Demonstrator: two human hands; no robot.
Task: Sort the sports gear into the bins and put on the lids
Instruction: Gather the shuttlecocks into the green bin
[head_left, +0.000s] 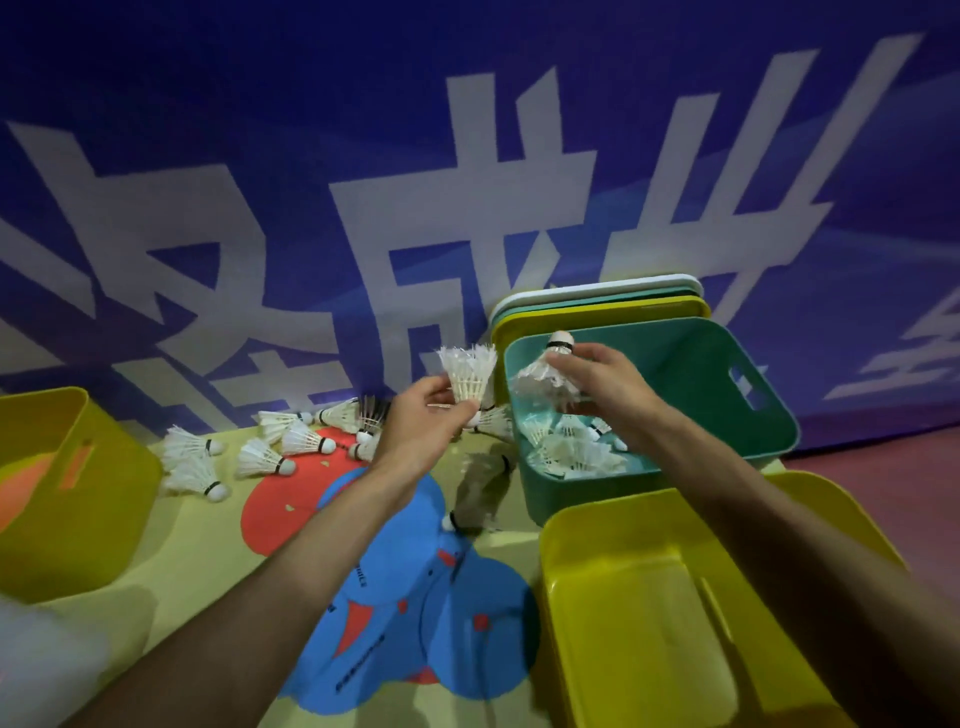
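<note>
The shuttlecock (545, 382) is hanging cork up, feathers down, pinched by the right hand (602, 384) over the green bin (769, 415), while the left hand (421, 421) is pinching a second shuttlecock (467, 374), feathers up, just left of the bin.

Yellow bin (78, 493): at 9 o'clock, cut off by the left edge.
Second yellow bin (623, 597): at 5 o'clock, cut off by the bottom edge.
White shape (41, 665): at 8 o'clock, blurred, unidentified.
Lids (597, 301): at 1 o'clock, largely hidden by the green bin (727, 364).
</note>
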